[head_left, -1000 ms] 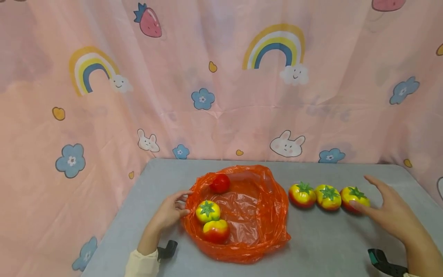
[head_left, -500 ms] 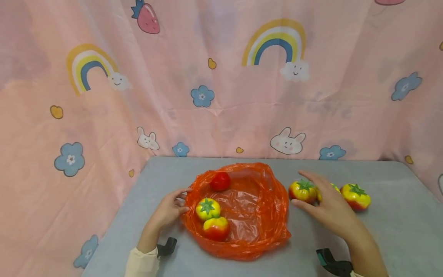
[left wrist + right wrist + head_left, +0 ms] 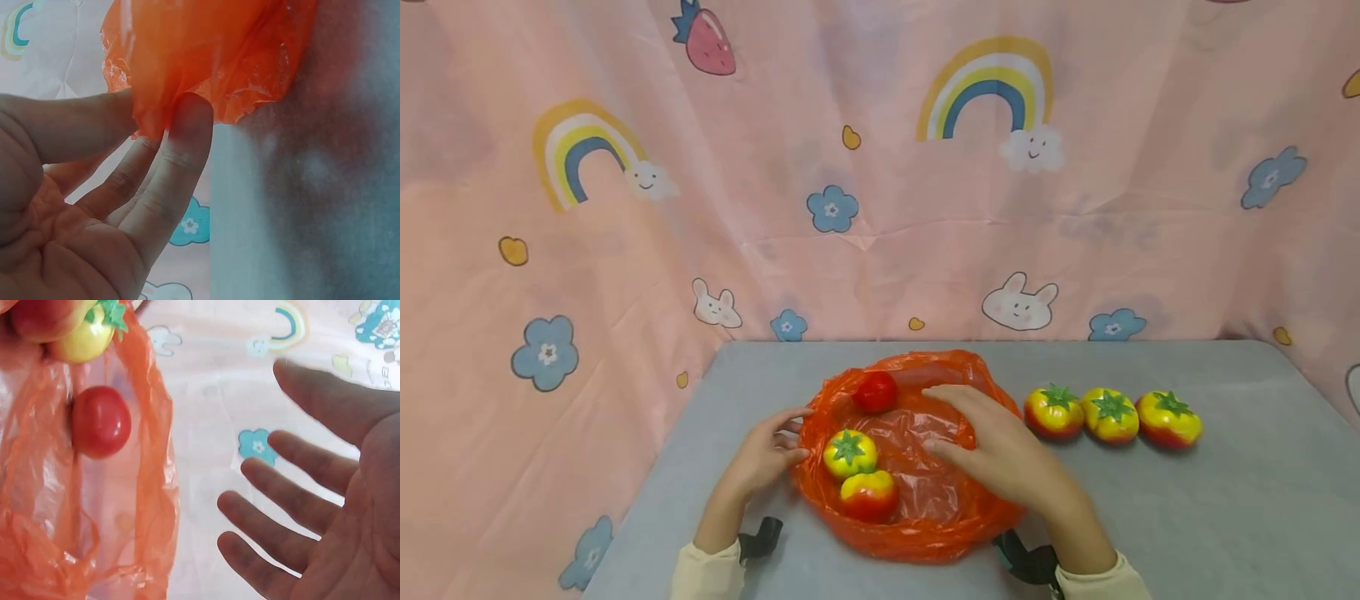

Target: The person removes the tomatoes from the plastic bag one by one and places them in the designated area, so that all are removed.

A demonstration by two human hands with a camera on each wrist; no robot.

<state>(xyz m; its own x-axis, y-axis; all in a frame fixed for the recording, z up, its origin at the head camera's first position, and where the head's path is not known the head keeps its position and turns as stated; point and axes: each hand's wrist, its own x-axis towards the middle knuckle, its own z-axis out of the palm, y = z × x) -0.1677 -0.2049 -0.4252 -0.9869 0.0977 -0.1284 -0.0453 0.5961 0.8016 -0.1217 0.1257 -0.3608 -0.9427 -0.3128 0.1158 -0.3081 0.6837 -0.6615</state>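
An orange-red plastic bag (image 3: 917,543) lies spread on the table with its mouth opened upward. Inside are a plain red tomato-like fruit (image 3: 876,392), a yellow-red fruit with a green leafy top (image 3: 848,454), and another yellow-red fruit (image 3: 869,497). My left hand (image 3: 763,458) is at the bag's left rim; its thumb and fingers (image 3: 187,134) pinch the thin plastic in the left wrist view. Over the bag's right side hovers my right hand (image 3: 1007,450), fingers spread and relaxed, holding nothing, as the right wrist view confirms.
Right of the bag, three yellow-red fruits with green tops stand in a row: a left one (image 3: 1055,412), a middle one (image 3: 1110,415) and a right one (image 3: 1169,419). They rest on the grey table (image 3: 1247,500). A pink printed curtain (image 3: 880,275) hangs behind.
My right hand has swept left, from beside the rightmost fruit, across the row, to above the bag. The three fruits in the row stayed put. My left hand kept its place.
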